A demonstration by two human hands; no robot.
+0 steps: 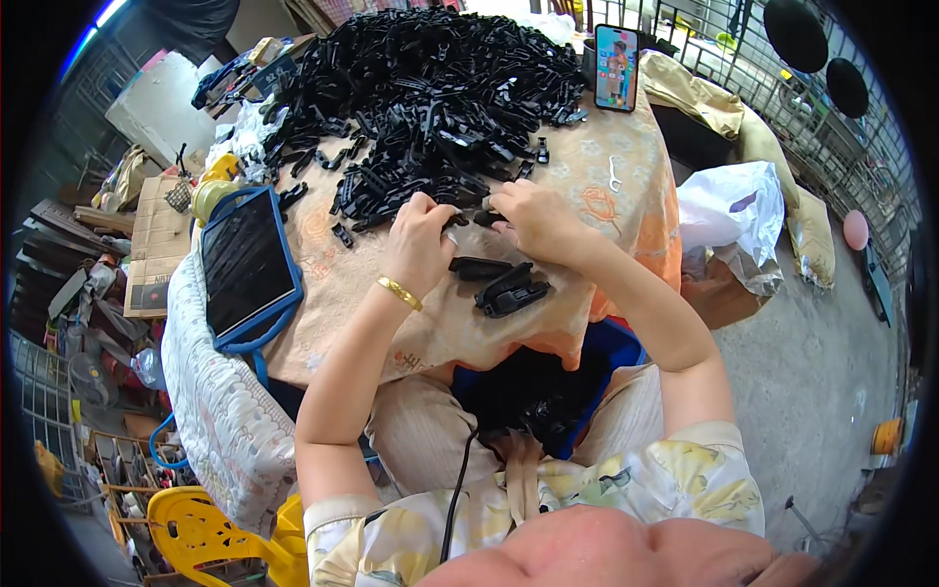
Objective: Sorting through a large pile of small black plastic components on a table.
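Observation:
At the near edge of a big heap of black plastic clip-like parts [430, 98], both of my hands work close together over the table. My left hand [416, 245], with a gold bangle at the wrist, pinches a small black plastic piece [456, 221] between thumb and fingertips. Just to its right, my right hand [536, 220] has its fingers closed on another black piece [484, 217], partly covered by the fingers. Nearer to me lie larger black plastic parts [511, 293] on the patterned peach tablecloth [381, 338]. The exact kind of these parts is unclear.
A blue-framed tablet-like dark panel [249, 269] lies at the left. At the back right, a phone [615, 68] stands upright, with a small white hooked item [614, 173] nearer. Below the table edge, a blue bin [629, 347] holds black contents between my knees. A yellow chair [186, 523] stands lower left.

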